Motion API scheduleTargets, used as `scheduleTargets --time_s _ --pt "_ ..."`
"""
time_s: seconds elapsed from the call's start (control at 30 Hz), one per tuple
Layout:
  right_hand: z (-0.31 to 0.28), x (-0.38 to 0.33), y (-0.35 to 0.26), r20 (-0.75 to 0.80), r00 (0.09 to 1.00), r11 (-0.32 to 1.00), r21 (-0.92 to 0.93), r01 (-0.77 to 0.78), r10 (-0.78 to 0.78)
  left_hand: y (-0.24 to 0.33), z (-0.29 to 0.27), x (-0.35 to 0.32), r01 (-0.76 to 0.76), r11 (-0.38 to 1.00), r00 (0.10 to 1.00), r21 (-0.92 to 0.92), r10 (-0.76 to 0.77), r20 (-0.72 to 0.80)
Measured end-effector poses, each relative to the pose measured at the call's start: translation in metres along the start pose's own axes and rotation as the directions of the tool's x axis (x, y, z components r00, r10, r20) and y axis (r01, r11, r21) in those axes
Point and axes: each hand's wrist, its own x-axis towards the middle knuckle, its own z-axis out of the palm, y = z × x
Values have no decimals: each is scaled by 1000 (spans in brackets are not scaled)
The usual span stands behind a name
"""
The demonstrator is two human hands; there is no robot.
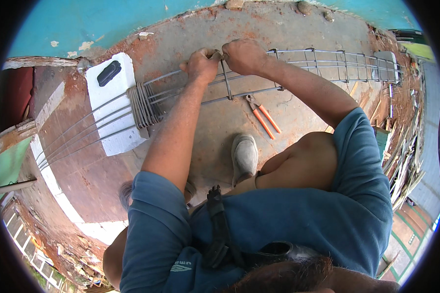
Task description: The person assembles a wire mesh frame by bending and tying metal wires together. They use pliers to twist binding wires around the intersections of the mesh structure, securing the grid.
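A long rebar cage (298,66) runs left to right in front of me, its bars joined by square stirrups. My left hand (203,64) and my right hand (244,57) meet at the far corner of one stirrup (227,83). Both have their fingers closed in a pinch there; whatever is between them is too small or hidden to make out. A bunch of loose stirrups (144,106) hangs around the bars to the left of my left hand. On the floor just nearer than the cage lie pincers with orange handles (264,117), jaws toward the bars.
Beneath the bars at left stands a white block (117,124) with a dark oblong object (109,73) on it. Another block (386,66) is under the cage's right end. A turquoise wall (107,24) borders the far side. Wood scraps (408,146) are heaped at right.
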Motion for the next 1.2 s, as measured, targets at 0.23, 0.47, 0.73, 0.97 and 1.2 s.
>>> scheduleTargets --time_s 0.23,0.47,0.73,0.97,1.2 --pt "-38 24 22 329 944 974 199 -106 36 -24 7 -3 -264 964 964 -18 264 -32" --pt "-9 38 33 -145 943 954 -79 290 -299 -18 8 1 -163 986 986 -45 164 15" --pt "10 27 33 -9 1000 999 -45 -20 19 -12 20 -1 -133 991 983 17 134 -124" --pt "-10 45 33 418 874 436 757 -487 248 -35 33 7 -485 861 820 153 508 -262" --pt "-36 -60 15 238 955 540 788 -296 175 -19 20 -2 -220 961 958 168 245 -150"
